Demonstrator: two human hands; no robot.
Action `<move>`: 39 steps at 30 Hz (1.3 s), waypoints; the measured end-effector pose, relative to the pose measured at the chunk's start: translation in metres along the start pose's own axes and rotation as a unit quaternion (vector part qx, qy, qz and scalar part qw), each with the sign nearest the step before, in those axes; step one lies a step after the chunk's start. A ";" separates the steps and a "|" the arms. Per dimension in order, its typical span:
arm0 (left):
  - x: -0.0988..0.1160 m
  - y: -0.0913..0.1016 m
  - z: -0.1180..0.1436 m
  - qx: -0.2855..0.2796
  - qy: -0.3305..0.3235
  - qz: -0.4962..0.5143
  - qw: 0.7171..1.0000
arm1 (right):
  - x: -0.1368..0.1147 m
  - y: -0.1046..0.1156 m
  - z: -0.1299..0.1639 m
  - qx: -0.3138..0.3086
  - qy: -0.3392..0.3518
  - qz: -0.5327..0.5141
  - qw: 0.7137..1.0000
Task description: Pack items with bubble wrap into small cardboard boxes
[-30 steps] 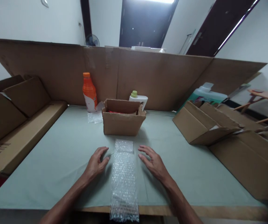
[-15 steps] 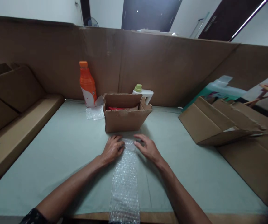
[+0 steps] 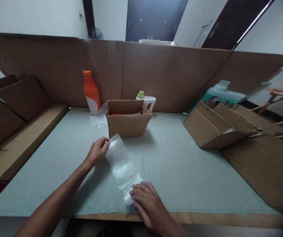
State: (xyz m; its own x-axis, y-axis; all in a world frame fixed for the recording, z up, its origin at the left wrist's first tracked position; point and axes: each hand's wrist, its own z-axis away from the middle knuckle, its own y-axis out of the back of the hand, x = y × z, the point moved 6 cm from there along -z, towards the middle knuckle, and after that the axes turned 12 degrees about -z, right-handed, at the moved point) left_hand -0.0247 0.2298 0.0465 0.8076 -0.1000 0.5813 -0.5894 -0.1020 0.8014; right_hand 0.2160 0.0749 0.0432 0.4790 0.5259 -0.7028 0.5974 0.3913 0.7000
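Observation:
A strip of clear bubble wrap (image 3: 123, 164) lies slanted on the cloth-covered table, its far end lifted a little. My left hand (image 3: 97, 152) pinches the far left corner of that strip between thumb and fingers. At the near end, my right hand (image 3: 148, 202) rests with its fingers stretched over the right edge of the wrap, thumb apart. Just beyond the strip stands a small open cardboard box (image 3: 128, 125), with something red (image 3: 125, 114) partly visible inside.
Behind the box stand an orange bottle (image 3: 91, 93), a white jug with a green cap (image 3: 146, 98) and another piece of bubble wrap (image 3: 99, 120). Cardboard boxes (image 3: 218, 128) and a teal jug (image 3: 224, 93) occupy the right; a long carton (image 3: 30, 138) lies left. A cardboard wall (image 3: 156, 72) closes the back.
The wrap strip has swung to a slant, its far end moving left with my left hand. My right hand has come back toward me to the strip's near end. The view has shifted slightly.

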 end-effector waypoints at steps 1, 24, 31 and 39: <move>-0.008 0.005 0.007 -0.002 0.009 -0.007 1.000 | 0.001 0.012 0.002 -0.004 0.005 0.006 1.000; -0.003 -0.012 -0.063 0.111 0.038 0.082 0.990 | 0.173 0.134 -0.184 0.298 -0.141 -0.160 0.930; 0.017 -0.049 0.048 -0.049 -0.237 -0.112 0.964 | 0.051 0.016 -0.096 0.150 -0.012 -0.004 0.989; -0.057 -0.010 0.061 -0.120 -0.141 -0.181 0.966 | 0.069 0.000 0.033 0.116 -0.083 0.161 0.977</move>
State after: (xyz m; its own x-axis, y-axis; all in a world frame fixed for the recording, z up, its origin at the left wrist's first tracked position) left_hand -0.0661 0.1760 -0.0039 0.9022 -0.3691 0.2230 -0.2210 0.0481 0.9741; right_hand 0.2705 0.0863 -0.0092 0.7521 0.4559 -0.4759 0.5191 0.0351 0.8540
